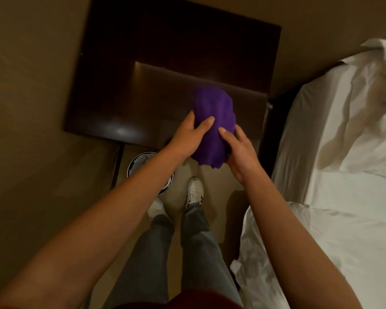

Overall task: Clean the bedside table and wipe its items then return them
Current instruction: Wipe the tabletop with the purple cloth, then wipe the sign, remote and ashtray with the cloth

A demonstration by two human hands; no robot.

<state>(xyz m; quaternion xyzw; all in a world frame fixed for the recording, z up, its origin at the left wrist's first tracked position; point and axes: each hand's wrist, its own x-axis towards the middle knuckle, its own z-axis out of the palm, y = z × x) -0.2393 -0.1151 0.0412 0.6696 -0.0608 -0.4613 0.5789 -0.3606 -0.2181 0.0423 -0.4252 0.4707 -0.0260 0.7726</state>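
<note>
A bunched purple cloth point(214, 121) is held over the front right part of the dark wooden bedside table point(143, 103). My left hand point(191, 137) grips its left side, thumb on top. My right hand point(237, 148) grips its lower right side. Whether anything is wrapped inside the cloth is hidden. No items show on the tabletop.
A white bed point(343, 152) with rumpled sheets fills the right side, close to the table. A round waste bin point(140, 163) with a liner stands on the floor under the table's front edge, left of my white shoes point(195, 190). Beige walls lie behind and to the left.
</note>
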